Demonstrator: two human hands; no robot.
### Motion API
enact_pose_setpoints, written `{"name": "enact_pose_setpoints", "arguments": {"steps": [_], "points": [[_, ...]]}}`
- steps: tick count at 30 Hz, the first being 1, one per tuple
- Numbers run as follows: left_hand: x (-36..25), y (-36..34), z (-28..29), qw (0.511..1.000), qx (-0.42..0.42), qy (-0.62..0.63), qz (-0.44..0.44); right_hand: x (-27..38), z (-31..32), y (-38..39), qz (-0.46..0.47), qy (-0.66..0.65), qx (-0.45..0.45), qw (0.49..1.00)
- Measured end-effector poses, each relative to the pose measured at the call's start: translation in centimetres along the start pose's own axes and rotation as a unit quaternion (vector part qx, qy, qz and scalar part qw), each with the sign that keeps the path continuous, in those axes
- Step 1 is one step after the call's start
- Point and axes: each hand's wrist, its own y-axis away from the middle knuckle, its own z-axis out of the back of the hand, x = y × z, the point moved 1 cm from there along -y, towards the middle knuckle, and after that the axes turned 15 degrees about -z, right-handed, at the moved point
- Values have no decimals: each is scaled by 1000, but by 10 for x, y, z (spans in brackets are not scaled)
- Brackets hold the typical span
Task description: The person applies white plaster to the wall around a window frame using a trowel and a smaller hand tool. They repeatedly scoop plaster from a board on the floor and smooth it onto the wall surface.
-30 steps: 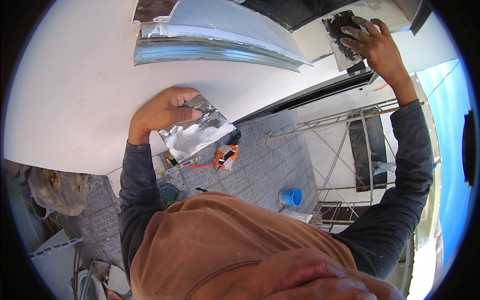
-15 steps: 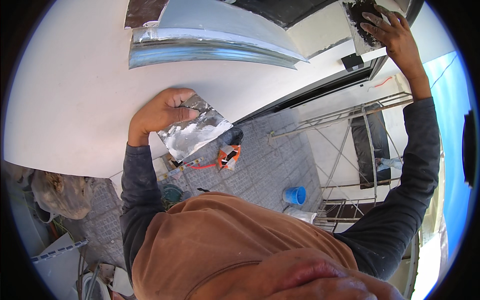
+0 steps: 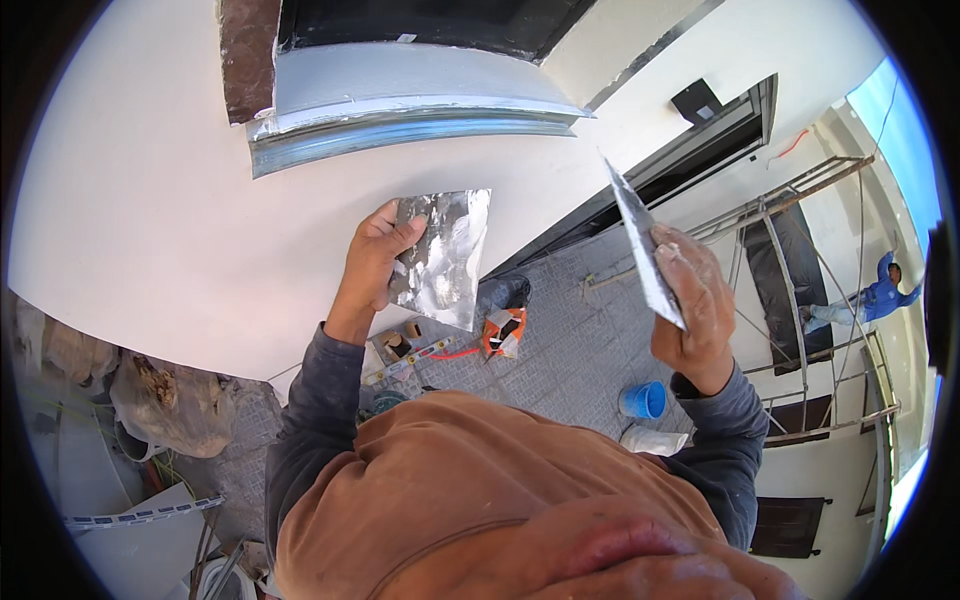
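Note:
My left hand (image 3: 376, 258) grips a flat square metal plastering blade (image 3: 448, 265), thumb on its upper face, which is smeared with white plaster. Across from it, my right hand (image 3: 697, 300) holds a second plastering blade (image 3: 641, 245) turned nearly edge-on, with pale smears on its face. A gap separates the two blades. Both are held in front of my chest, beside a white wall (image 3: 180, 220). Pale dust or plaster coats the fingers of my right hand. Its grip on the blade's far side is hidden.
A window ledge (image 3: 420, 75) with a shiny metal strip (image 3: 410, 135) juts from the wall. On the paved floor are a blue bucket (image 3: 642, 401), an orange bag (image 3: 503, 332) and a spirit level (image 3: 408, 361). Scaffolding (image 3: 790, 280) stands right, near a person in blue (image 3: 880, 298).
My right hand has come down from the upper right wall with its blade, now near chest height. My left hand has moved right, and its blade has turned more upright.

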Motion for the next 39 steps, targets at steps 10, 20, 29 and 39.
{"name": "enact_pose_setpoints", "arguments": {"steps": [10,20,29,39], "points": [[19,52,-44,947,-162,244,130,-12,-45,48,-5,116,165,979],[41,131,24,966,-251,60,16,-122,2,-102,239,340,18,910],[79,170,56,947,-321,12,17,-160,-30,-172,294,369,142,870],[92,173,71,950,-311,30,30,-153,-49,-193,308,316,215,871]]}}
